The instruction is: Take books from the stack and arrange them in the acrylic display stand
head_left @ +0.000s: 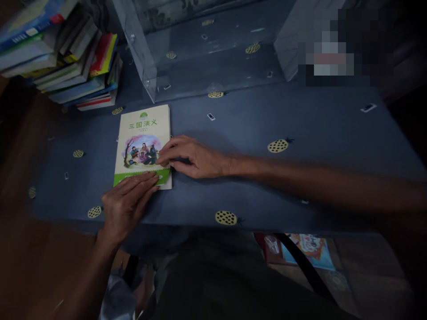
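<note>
I see the stack (76, 71) beyond the fingers of my left hand (128, 198), which lie together on the near end of the book (142, 149). The fingers of my right hand (196, 156) curl over the book's right edge; whether either hand pinches it, from here I cannot tell.

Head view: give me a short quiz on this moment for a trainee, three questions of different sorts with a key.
1. True or false: the fingers of the left hand lie over the green band on the cover of the book.
2. Where in the picture are the piled books?
A) lower right
B) upper left
C) upper right
3. Fill in: as the picture shows it, the fingers of the right hand extend over the book's ____ edge.

Key: 1. True. 2. B, upper left. 3. right.
</note>
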Tool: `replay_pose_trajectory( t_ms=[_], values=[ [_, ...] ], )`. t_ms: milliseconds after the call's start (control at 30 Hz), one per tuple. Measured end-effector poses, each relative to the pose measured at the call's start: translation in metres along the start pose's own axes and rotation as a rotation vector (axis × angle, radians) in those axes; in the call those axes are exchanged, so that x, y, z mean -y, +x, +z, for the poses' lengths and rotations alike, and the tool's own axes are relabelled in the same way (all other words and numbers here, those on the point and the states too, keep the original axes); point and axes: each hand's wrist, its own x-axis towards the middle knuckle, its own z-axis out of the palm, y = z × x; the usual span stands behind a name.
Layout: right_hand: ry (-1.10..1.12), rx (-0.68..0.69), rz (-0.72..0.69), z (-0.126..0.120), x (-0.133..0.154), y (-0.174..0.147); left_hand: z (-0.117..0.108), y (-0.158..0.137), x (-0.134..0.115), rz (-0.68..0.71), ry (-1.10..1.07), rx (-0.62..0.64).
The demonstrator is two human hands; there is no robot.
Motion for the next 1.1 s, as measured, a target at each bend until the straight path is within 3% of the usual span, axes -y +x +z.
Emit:
replay_pose_trajectory(
  t_ms=[333,467,633,767,900,1100],
  values=[
    [0.132,-0.065,0.01,0.003,0.019,-0.01,0.004,0.001,-0.003,0.073,0.092,-0.013],
    [-0.004,0.033,-0.043,0.005,0.025,-0.016,0.007,-0.002,-0.002,0.103,0.149,-0.026],
    [-0.306,0.2,-0.222,0.007,0.032,-0.02,0.011,-0.005,-0.002,0.13,0.186,-0.038],
    [-0.504,0.136,-0.273,0.014,0.043,-0.025,0.005,-0.001,-0.002,0.115,0.143,-0.018],
    [-0.559,0.096,-0.255,0.021,0.049,-0.031,-0.001,0.014,0.007,0.108,0.023,0.099],
    [-0.548,0.123,-0.258,0.021,0.051,-0.031,0.022,0.067,0.041,0.111,0.194,0.224]
  ],
)
